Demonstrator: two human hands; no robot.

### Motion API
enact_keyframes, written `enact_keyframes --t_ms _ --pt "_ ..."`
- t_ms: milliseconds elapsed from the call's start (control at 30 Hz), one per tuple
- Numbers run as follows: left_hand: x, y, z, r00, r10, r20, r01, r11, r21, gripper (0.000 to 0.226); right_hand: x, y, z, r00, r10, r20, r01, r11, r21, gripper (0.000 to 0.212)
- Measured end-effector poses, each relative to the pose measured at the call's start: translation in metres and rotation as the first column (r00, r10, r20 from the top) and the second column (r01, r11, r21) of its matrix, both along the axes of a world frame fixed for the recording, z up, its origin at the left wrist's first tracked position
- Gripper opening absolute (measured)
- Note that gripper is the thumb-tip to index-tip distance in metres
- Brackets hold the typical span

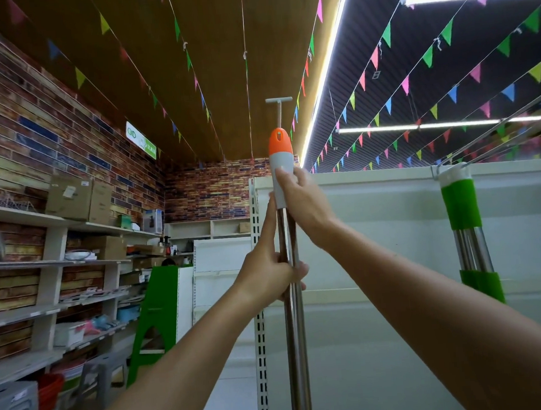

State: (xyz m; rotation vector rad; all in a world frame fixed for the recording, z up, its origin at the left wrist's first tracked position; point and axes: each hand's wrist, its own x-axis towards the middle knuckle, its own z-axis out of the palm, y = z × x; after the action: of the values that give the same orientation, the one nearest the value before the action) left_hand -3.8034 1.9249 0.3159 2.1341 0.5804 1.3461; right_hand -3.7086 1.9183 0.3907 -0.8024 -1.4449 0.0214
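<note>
Below, the pole (pixel 296 347) is cut off; left hand (pixel 267 275) grips its shaft, right hand (pixel 301 199) its cap (pixel 280 153).

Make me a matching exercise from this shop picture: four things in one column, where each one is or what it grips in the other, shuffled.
Things
1. left hand
2. right hand
3. orange cap
4. green stepladder

Places
A. just below the T-shaped hook
B. grips the bare metal pole
C. stands beside the wall shelves
D. holds the grey sleeve

Pairs: 1-B, 2-D, 3-A, 4-C
</note>
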Motion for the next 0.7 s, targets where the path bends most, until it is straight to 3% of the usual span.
enact_keyframes --t_ms 100,400,700 --pt "0.000 0.002 -0.001 1.000 0.010 -0.006 -0.010 1.000 0.010 0.109 -0.003 -0.001 0.024 0.981 0.134 -0.138 -0.132 0.991 0.022 0.046" --pt "-0.003 0.006 0.004 1.000 0.021 0.011 -0.021 0.999 0.036 0.108 -0.005 0.004 0.048 0.882 0.401 -0.246 -0.420 0.907 -0.027 0.026" --pt "-0.001 0.010 0.000 1.000 0.028 -0.007 -0.028 0.998 0.053 0.107 0.002 0.008 0.055 0.855 0.431 -0.288 -0.469 0.880 -0.073 0.019"
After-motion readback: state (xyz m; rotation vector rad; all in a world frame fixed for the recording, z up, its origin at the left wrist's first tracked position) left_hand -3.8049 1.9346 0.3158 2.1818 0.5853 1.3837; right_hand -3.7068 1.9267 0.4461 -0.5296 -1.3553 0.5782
